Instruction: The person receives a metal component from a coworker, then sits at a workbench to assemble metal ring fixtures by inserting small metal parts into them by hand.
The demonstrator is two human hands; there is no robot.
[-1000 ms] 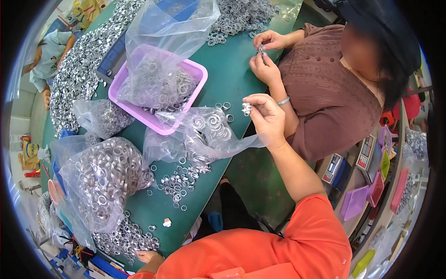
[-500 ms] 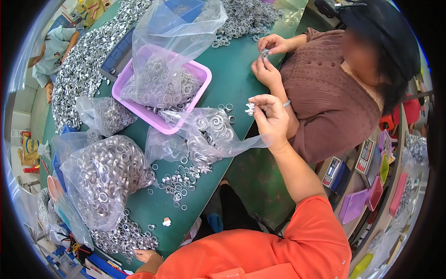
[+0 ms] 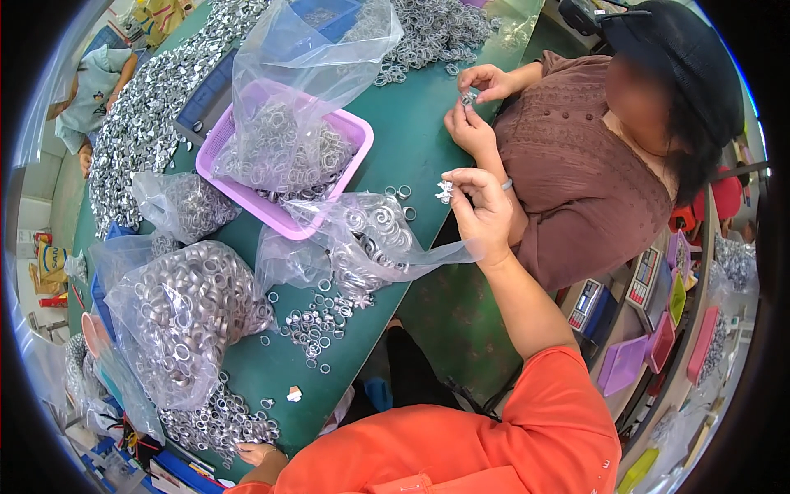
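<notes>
My right hand [image 3: 484, 210] is raised over the table's right edge. Its thumb and fingers pinch a small, bright silvery flower-like metal piece [image 3: 445, 192]. My left hand [image 3: 257, 454] is low at the near edge, touching a heap of silver rings [image 3: 218, 424]; its fingertips are mostly hidden. Beyond the heap bulges a clear plastic bag of rings [image 3: 185, 309]. Loose rings [image 3: 317, 329] are scattered beside it, below an open clear bag of silver rings [image 3: 374, 239]. A small pale scrap [image 3: 294, 394] lies by itself on the green table [image 3: 271, 375].
A purple basket [image 3: 360, 136] holds a plastic bag and rings. Large heaps of metal pieces [image 3: 136, 140] and rings [image 3: 432, 33] cover the far table. A co-worker's hands [image 3: 471, 107] hold a small metal piece at the right edge. Behind are scales [image 3: 646, 276] and trays [image 3: 623, 364].
My right hand keeps its pinch on the flower-like piece almost in place. The co-worker's fingers have shifted slightly around their small piece. My left hand stays at the ring heap.
</notes>
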